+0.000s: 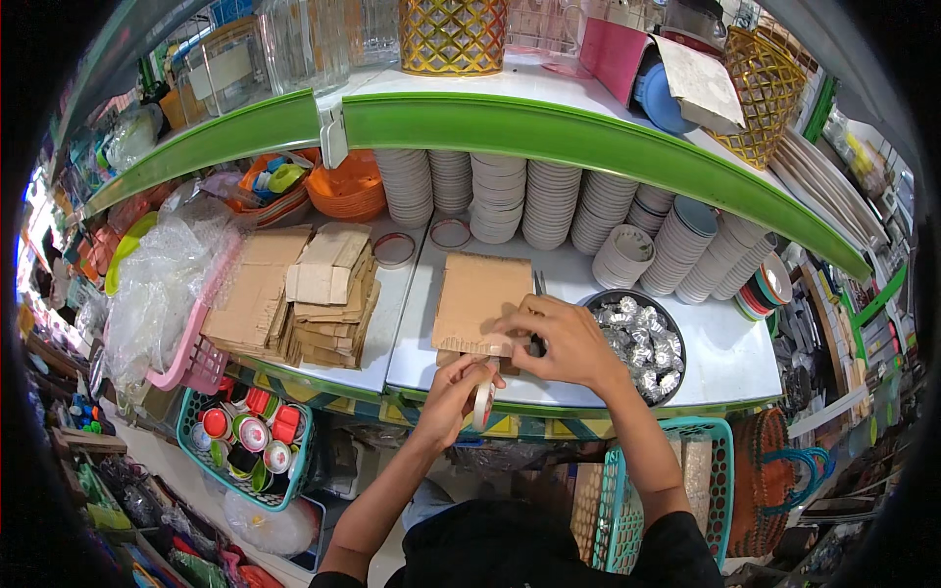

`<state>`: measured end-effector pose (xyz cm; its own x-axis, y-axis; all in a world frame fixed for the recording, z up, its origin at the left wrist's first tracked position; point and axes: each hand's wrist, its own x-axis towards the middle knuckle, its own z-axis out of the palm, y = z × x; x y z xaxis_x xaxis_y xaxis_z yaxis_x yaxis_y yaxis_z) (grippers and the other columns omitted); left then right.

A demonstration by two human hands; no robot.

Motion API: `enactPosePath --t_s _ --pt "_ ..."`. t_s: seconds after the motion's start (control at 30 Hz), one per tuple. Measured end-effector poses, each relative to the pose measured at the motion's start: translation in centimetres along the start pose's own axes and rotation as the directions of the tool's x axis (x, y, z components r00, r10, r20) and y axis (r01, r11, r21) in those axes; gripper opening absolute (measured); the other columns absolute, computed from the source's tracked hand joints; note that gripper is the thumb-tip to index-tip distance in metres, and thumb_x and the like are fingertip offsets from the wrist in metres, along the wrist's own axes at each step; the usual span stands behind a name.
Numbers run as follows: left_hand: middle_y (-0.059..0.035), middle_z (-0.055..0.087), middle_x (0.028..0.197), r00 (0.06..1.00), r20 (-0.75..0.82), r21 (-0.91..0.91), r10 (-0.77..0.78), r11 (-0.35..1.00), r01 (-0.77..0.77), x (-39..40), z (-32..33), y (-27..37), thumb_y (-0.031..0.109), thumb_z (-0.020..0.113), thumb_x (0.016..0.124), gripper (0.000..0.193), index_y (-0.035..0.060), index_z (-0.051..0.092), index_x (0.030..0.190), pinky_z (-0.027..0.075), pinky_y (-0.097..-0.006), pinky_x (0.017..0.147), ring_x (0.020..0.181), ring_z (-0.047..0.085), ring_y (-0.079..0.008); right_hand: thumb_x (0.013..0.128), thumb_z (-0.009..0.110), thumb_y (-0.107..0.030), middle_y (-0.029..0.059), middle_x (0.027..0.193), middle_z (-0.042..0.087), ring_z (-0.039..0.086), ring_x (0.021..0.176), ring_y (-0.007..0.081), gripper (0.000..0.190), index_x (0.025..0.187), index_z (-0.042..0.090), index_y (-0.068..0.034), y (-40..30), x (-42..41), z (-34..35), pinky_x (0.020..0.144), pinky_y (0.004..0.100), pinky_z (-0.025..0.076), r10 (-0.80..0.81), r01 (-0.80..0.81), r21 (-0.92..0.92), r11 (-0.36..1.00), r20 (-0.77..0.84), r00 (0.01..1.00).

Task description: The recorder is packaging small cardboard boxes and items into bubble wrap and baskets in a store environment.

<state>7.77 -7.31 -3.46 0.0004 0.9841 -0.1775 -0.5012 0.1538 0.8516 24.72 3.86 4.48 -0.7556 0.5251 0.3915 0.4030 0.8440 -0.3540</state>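
A roll of tape (482,406) is held in my left hand (454,393), just off the front edge of the white shelf. My right hand (562,338) is at the lower right corner of a piece of brown cardboard (481,298), its fingers bent near the tape's end; whether they grip the tape is unclear. More cardboard shows under this piece. The dark pointed blades of what looks like scissors (540,283) stick out behind my right hand, which hides the rest. Right of that hand stands a black bowl (681,345) of silvery fluted metal pieces (641,338).
Stacked cardboard pieces (334,323) lie at the left beside a pink basket (209,360) with clear plastic wrap. Stacks of small bowls (551,202) line the back beneath a green-edged upper shelf (588,140). Below are turquoise baskets (294,496). Two tape rolls (394,250) lie behind the cardboard.
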Motion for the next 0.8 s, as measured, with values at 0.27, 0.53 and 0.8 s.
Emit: enactPosePath --t_s 0.27,0.53,0.8 --pt "-0.0077 0.064 0.089 1.0 -0.014 0.024 0.004 1.0 -0.004 -0.2 -0.6 0.0 0.014 0.051 0.099 0.02 -0.0012 0.058 0.111 0.05 -0.0246 0.07 0.079 0.061 -0.0111 0.076 0.072 -0.026 -0.0047 0.1 0.063 0.059 0.094 0.0153 0.028 0.103 0.076 -0.03 0.6 -1.3 1.2 0.06 0.028 0.056 -0.251 0.248 -0.117 0.962 -0.006 0.968" --pt "-0.0049 0.066 0.089 0.999 0.04 0.056 0.003 0.998 -0.006 -0.6 -0.5 0.3 0.019 0.052 0.101 0.018 0.0037 0.058 0.107 0.043 -0.0206 0.056 0.065 0.053 -0.0058 0.076 0.074 -0.023 -0.0062 0.104 0.065 0.06 0.096 0.0138 0.04 0.115 0.071 -0.034 1.7 -2.1 3.7 0.06 0.0259 0.056 -0.314 0.269 -0.262 0.927 -0.148 0.938" --pt "-0.0072 0.065 0.082 0.994 0.107 0.007 0.016 1.0 -0.017 -1.0 -0.4 0.9 0.018 0.052 0.1 0.025 0.0045 0.052 0.122 0.042 -0.0204 0.054 0.059 0.052 -0.0059 0.07 0.076 -0.013 -0.0084 0.104 0.065 0.06 0.095 0.015 0.053 0.117 0.07 -0.037 0.9 -2.7 4.7 0.061 0.0257 0.057 -0.228 0.17 -0.257 0.952 -0.22 0.948"
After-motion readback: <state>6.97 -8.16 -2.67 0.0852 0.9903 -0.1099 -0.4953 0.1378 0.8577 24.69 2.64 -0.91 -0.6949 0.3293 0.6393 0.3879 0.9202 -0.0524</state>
